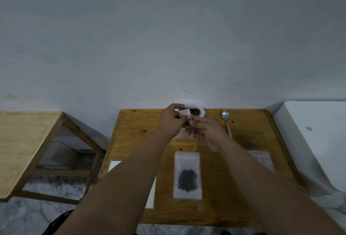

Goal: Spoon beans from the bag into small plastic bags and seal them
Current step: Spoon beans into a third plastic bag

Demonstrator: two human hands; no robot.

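Note:
A small clear plastic bag (186, 120) is held up above the far middle of the wooden table (215, 210). My left hand (171, 121) pinches its top edge and my right hand (208, 131) pinches it from the right side. Behind them, against the wall, stands the white bag of dark beans (196, 111) with its mouth open. A metal spoon (227, 122) lies on the table to the right of the hands, bowl toward the wall. A small bag with dark beans (187, 174) lies flat in the table's middle.
Empty clear bags (262, 159) lie at the table's right, partly under my right forearm. A white sheet (115, 166) lies at the left, partly under my left forearm. A second wooden table (22, 145) stands left; a white surface (314, 137) borders the right.

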